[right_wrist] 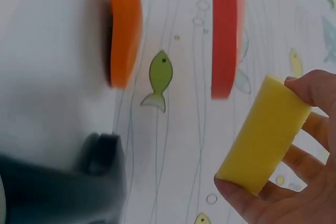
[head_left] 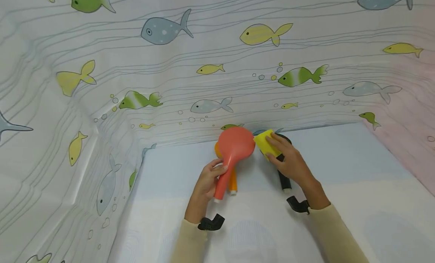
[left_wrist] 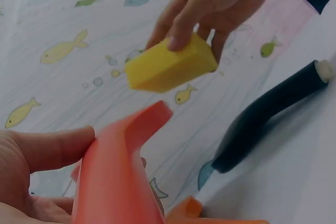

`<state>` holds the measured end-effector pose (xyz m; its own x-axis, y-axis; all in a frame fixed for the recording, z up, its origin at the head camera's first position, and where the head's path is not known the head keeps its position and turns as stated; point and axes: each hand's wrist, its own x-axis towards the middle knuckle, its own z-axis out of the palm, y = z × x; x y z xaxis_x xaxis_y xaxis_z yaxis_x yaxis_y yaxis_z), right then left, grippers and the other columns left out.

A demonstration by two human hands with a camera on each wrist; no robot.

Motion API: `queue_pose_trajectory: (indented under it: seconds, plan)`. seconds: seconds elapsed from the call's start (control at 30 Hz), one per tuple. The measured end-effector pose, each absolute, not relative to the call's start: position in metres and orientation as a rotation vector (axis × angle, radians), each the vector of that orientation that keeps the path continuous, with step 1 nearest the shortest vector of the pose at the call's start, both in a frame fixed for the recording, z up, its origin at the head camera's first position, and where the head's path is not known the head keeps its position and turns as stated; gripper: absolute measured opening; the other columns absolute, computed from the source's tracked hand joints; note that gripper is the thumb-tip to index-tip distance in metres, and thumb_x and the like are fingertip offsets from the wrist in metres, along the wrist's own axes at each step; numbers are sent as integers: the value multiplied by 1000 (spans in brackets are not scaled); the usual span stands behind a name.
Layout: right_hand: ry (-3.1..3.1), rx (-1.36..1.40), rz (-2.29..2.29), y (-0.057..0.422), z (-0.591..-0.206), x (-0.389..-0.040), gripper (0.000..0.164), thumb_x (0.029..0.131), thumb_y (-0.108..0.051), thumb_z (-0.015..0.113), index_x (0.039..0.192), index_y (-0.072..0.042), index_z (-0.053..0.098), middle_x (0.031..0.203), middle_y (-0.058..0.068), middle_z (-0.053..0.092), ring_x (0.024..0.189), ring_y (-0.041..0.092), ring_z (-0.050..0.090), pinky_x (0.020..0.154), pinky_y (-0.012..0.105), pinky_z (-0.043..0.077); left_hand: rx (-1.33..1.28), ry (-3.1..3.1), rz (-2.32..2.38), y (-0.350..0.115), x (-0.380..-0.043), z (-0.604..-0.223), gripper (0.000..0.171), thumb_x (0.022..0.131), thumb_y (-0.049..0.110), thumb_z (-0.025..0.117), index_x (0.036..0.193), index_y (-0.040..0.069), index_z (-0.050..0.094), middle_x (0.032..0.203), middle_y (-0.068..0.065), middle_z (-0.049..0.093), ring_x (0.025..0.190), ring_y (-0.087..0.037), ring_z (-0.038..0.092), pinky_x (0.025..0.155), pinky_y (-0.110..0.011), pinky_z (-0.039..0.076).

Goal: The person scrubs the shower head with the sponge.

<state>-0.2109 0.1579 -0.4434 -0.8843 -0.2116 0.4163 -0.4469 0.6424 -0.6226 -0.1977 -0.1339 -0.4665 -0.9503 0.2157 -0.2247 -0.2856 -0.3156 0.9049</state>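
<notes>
My left hand (head_left: 206,180) grips the handle of a red pan-shaped piece (head_left: 236,144), which has a round head and a pale handle tip. It is raised with its smooth round face toward the head camera. My right hand (head_left: 292,163) pinches a yellow sponge block (head_left: 266,145) between thumb and fingers, just right of the red head. In the left wrist view the sponge (left_wrist: 170,66) is held above the red piece (left_wrist: 113,171). A gap shows between the sponge (right_wrist: 265,137) and the red edge (right_wrist: 226,40) in the right wrist view.
Behind the red piece, an orange one (head_left: 232,182) of similar shape lies partly hidden on the pale table (head_left: 170,183). A black one (head_left: 284,180) lies under my right hand. A fish-patterned cloth (head_left: 176,74) hangs behind and to the left. Each wrist wears a black mount (head_left: 211,222).
</notes>
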Motion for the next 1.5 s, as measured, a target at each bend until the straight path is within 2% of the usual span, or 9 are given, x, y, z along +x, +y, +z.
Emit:
queue_pose_trajectory:
  seconds: [0.27,0.37,0.57,0.8,0.97,1.17,1.33,1.5]
  plan:
    - [-2376,746,950,130,-444,-196,60,86,-11,78,142,-13,56,152,13,46,133,38,48,97,52,54,-81,1631,2262,-121,-195,-466,47,93,3,63,137,-1,48,101,1,69,92,-15,63,81,-27,55]
    - [-2346,863,849,113,-443,-188,61,83,-10,80,140,-13,58,151,14,48,132,37,50,100,50,52,-70,1624,2246,-118,-196,-466,47,94,4,62,138,0,48,105,1,69,94,-14,63,80,-26,55]
    - [-2321,1019,705,88,-443,-178,59,81,-11,82,137,-15,62,148,14,51,133,36,51,105,48,49,-16,1595,2259,-116,-196,-467,48,94,5,61,141,3,50,119,-5,66,103,-17,63,88,-28,55]
    - [-2310,864,691,106,-441,-190,60,80,-9,82,136,-15,62,149,14,50,131,37,51,101,51,52,-4,1661,2209,-118,-195,-464,47,93,3,64,138,1,50,111,-3,68,99,-17,63,81,-28,57]
    - [-2346,657,804,134,-440,-202,56,85,-11,79,138,-11,60,150,17,47,131,42,48,94,55,54,119,1685,2156,-121,-196,-464,51,91,3,64,139,-2,48,110,-3,68,94,-18,64,78,-29,58]
    - [-2398,482,909,160,-438,-211,53,89,-10,74,139,-8,58,149,21,47,130,50,47,93,60,53,245,1641,2095,-123,-194,-462,49,92,2,63,139,-1,48,109,-2,68,91,-18,64,70,-33,60]
    - [-2404,477,921,162,-438,-212,53,90,-10,74,140,-9,58,150,20,46,132,49,46,93,61,52,276,1630,2082,-124,-194,-462,49,92,3,64,138,-2,49,109,-1,69,91,-19,64,67,-33,60]
    - [-2357,580,889,147,-437,-206,54,87,-10,76,138,-9,59,149,19,48,132,46,46,93,58,54,281,1643,2079,-125,-195,-462,50,91,3,66,137,-3,49,108,-1,69,91,-19,65,69,-35,61]
